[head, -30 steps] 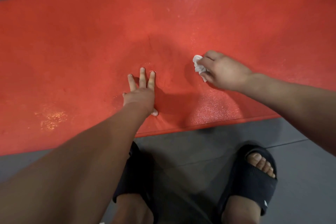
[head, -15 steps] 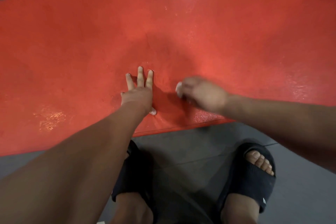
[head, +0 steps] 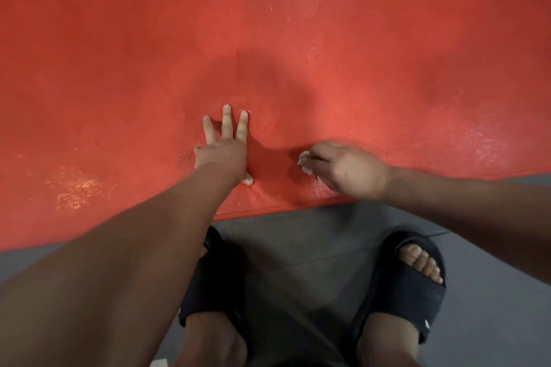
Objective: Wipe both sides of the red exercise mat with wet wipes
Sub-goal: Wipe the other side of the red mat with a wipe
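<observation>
The red exercise mat [head: 298, 24] lies flat on the floor and fills the upper part of the view. My left hand [head: 225, 149] presses on it with straight, spread fingers close to the near edge. Just to its right, my right hand [head: 348, 168] grips a crumpled white wet wipe [head: 304, 164] against the mat. Only a small white piece of the wipe shows past the fingers. A damp sheen covers the mat to the right of that hand.
The mat's near edge [head: 268, 208] runs across the middle of the view, with grey floor [head: 492, 247] below it. My two feet in black slides [head: 408, 280] stand on that floor just short of the edge. A worn pale patch [head: 74, 188] marks the mat at the left.
My right hand has slid the wipe down and to the left, from further up the mat to a spot close to the near edge beside my left hand. The left hand stayed put.
</observation>
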Demonstrator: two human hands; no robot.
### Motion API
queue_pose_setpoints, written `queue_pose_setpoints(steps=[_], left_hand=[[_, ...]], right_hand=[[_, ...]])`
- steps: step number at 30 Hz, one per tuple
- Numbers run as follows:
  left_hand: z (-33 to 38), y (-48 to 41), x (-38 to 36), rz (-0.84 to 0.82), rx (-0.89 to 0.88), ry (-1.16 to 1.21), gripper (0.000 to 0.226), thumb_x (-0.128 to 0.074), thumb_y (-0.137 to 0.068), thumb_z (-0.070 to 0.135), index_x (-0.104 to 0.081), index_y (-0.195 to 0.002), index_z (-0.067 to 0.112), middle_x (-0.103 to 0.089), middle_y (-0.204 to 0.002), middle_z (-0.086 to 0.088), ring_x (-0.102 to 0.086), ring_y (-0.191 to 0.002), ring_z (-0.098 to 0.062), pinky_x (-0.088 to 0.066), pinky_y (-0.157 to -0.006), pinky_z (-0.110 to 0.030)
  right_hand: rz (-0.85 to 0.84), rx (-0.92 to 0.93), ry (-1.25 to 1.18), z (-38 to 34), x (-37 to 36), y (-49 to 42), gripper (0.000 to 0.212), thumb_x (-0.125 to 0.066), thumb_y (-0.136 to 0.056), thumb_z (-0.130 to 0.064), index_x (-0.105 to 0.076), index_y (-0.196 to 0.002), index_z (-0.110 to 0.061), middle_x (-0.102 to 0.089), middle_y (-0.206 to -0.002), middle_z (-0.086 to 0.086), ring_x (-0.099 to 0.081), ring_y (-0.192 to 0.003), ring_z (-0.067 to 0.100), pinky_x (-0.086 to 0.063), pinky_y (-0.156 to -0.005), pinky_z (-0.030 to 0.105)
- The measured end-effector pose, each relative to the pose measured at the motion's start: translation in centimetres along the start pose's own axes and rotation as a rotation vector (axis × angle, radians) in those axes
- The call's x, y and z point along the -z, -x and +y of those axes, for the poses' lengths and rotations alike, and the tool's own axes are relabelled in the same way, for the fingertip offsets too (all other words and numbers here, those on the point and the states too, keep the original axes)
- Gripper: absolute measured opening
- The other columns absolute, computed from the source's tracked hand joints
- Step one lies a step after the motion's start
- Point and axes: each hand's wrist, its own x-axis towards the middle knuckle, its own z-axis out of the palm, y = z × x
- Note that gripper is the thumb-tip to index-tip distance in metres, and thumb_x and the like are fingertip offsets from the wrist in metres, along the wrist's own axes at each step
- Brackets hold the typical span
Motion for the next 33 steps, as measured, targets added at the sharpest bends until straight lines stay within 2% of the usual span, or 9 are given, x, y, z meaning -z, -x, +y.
queue_pose_setpoints(steps=[3,8,11,14,16,21,23,28,33], left_hand=[[-0.1,-0.1,-0.1,0.017,-0.007,0.002,0.144,-0.088,-0.074,0.039,0.033,-0.151,0.032,0.048,-0.155,0.005,0.027,-0.149,-0.041,-0.034,-0.113,-0.064],[-0.1,0.0,0.0,0.012,-0.003,0.005,0.144,-0.088,-0.075,0.038,0.034,-0.151,0.033,0.049,-0.153,0.005,0.027,-0.149,-0.041,-0.034,-0.113,-0.065],[-0.2,-0.1,0.0,0.014,-0.005,0.002,0.144,-0.088,-0.074,0.039,0.034,-0.151,0.032,0.049,-0.153,0.005,0.028,-0.149,-0.041,-0.035,-0.112,-0.065],[-0.3,0.0,-0.1,0.017,-0.01,-0.001,0.144,-0.088,-0.074,0.04,0.034,-0.151,0.032,0.049,-0.154,0.005,0.027,-0.149,-0.041,-0.033,-0.113,-0.065],[-0.2,-0.1,-0.1,0.017,-0.008,0.005,0.145,-0.088,-0.074,0.04,0.034,-0.151,0.033,0.049,-0.153,0.005,0.027,-0.15,-0.04,-0.033,-0.113,-0.065],[-0.3,-0.1,0.0,0.018,-0.012,0.01,0.145,-0.089,-0.073,0.04,0.034,-0.151,0.034,0.048,-0.154,0.006,0.027,-0.149,-0.04,-0.033,-0.114,-0.064],[-0.3,-0.1,0.1,0.014,-0.011,0.011,0.145,-0.088,-0.074,0.04,0.034,-0.151,0.034,0.049,-0.154,0.006,0.028,-0.149,-0.04,-0.033,-0.114,-0.064],[-0.3,-0.2,0.0,0.007,-0.017,0.01,0.144,-0.088,-0.074,0.04,0.034,-0.151,0.034,0.05,-0.152,0.006,0.027,-0.15,-0.04,-0.034,-0.113,-0.064],[-0.4,-0.2,0.1,0.014,-0.005,0.012,0.146,-0.089,-0.073,0.039,0.035,-0.15,0.035,0.05,-0.153,0.007,0.027,-0.15,-0.04,-0.034,-0.113,-0.064]], right_hand=[[0.067,0.008,0.072,2.2,1.3,-0.3,0.037,-0.037,-0.102,-0.048,-0.066,-0.1,-0.025,-0.065,-0.087,-0.003,-0.062,-0.077,0.01,-0.05,-0.07,0.032],[0.301,-0.358,0.119,5.9,3.2,-1.1,0.025,-0.043,-0.103,-0.029,-0.065,-0.099,-0.016,-0.064,-0.089,0.004,-0.065,-0.078,0.025,-0.053,-0.071,0.032],[0.141,-0.08,0.069,1.6,0.4,0.0,0.028,-0.044,-0.104,-0.036,-0.066,-0.101,-0.019,-0.068,-0.084,-0.002,-0.065,-0.071,0.014,-0.046,-0.063,0.027],[-0.015,0.188,0.068,-1.3,-0.4,-1.2,0.033,-0.039,-0.105,-0.028,-0.062,-0.129,-0.022,-0.059,-0.127,-0.001,-0.053,-0.115,0.016,-0.033,-0.09,0.021],[0.012,0.074,-0.018,0.0,0.7,-3.6,0.03,-0.042,-0.105,-0.022,-0.062,-0.126,-0.017,-0.057,-0.127,0.006,-0.05,-0.117,0.024,-0.029,-0.086,0.023],[0.174,-0.283,0.01,3.1,3.9,-9.3,0.01,-0.056,-0.09,-0.014,-0.065,-0.095,-0.017,-0.055,-0.087,0.002,-0.059,-0.084,0.028,-0.032,-0.063,0.028],[0.118,-0.24,-0.014,1.6,2.7,-8.6,0.006,-0.056,-0.092,-0.021,-0.061,-0.092,-0.019,-0.057,-0.085,-0.001,-0.059,-0.082,0.024,-0.037,-0.065,0.03],[-0.081,0.169,-0.027,-1.6,0.4,-5.4,0.036,-0.035,-0.1,-0.047,-0.062,-0.101,-0.023,-0.06,-0.092,-0.007,-0.06,-0.086,0.013,-0.047,-0.074,0.031],[0.157,-0.204,0.067,3.2,3.8,-11.3,0.006,-0.062,-0.09,-0.017,-0.066,-0.095,-0.016,-0.059,-0.087,0.007,-0.06,-0.085,0.032,-0.04,-0.067,0.032]])
